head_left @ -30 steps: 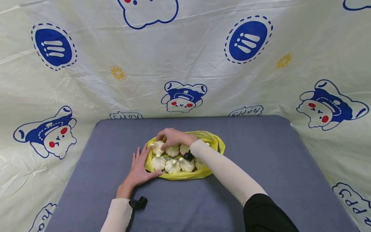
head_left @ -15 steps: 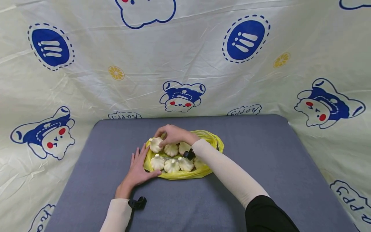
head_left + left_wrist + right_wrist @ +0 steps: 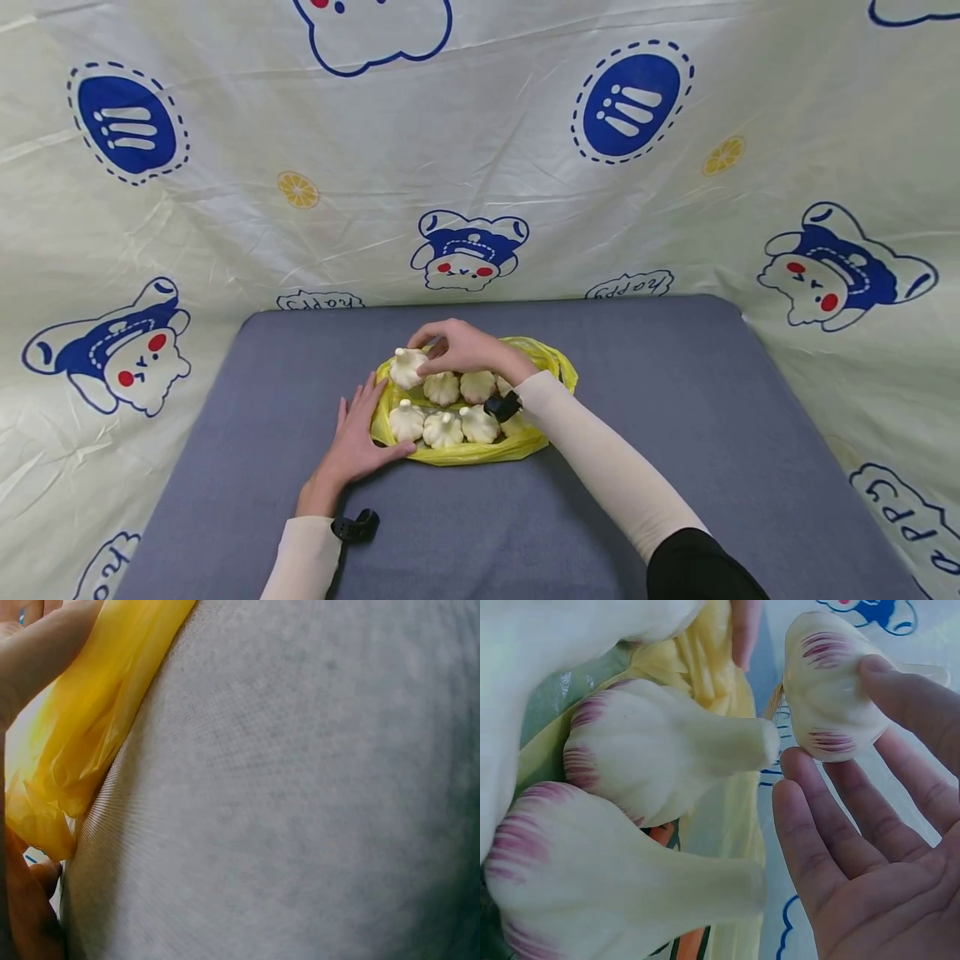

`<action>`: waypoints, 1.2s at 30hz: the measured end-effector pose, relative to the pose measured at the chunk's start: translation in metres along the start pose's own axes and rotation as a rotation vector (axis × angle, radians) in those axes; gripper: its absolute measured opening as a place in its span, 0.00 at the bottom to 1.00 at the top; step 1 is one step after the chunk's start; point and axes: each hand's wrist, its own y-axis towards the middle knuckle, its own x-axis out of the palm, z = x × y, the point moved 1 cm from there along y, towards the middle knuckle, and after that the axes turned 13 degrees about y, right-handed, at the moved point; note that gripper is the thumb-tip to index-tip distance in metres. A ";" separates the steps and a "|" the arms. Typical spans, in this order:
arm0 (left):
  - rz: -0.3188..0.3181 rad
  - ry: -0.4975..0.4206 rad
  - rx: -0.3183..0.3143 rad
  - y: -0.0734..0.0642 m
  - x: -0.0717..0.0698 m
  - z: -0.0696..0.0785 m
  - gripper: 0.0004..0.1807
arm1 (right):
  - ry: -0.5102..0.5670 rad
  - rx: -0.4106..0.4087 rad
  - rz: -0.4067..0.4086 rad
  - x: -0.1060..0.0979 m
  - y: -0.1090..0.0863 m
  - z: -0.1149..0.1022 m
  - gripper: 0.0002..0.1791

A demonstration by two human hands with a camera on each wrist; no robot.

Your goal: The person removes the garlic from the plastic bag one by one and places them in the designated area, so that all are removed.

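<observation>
In the head view my right hand (image 3: 467, 348) pinches a white garlic bulb (image 3: 406, 369) above the far left corner of a yellow plastic bag (image 3: 480, 455). Purple streaks mark that held garlic bulb (image 3: 829, 694) in the right wrist view, where thumb and fingertips grip its sides. Several more garlic bulbs (image 3: 442, 430) lie in rows inside the bag. My left hand (image 3: 360, 437) rests against the bag's left side, fingers straight and spread, thumb along the near edge. In the left wrist view only part of that hand shows beside the yellow bag (image 3: 112, 690).
A blue-grey cloth-covered table (image 3: 247, 467) carries the bag. Behind it hangs a pale printed curtain (image 3: 480, 125). A black wrist camera (image 3: 358, 526) sits on the left wrist, and another black wrist camera (image 3: 503, 406) on the right partly covers the bulbs.
My right hand has lifted the garlic bulb from the bag's far left corner, up and slightly away. The left hand has stayed at the bag's side.
</observation>
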 end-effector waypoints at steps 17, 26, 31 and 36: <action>0.054 -0.088 0.020 0.002 0.000 0.006 0.61 | 0.138 -0.052 0.257 -0.003 -0.061 0.006 0.22; 0.070 -0.081 0.050 0.004 0.000 0.006 0.60 | 0.223 -0.067 0.420 -0.001 -0.103 0.014 0.23; 0.045 -0.069 0.067 0.005 0.002 0.005 0.59 | 0.267 -0.045 0.512 -0.001 -0.127 0.020 0.24; 0.029 -0.073 0.065 0.005 0.002 0.003 0.60 | 0.257 -0.063 0.598 -0.006 -0.148 0.025 0.25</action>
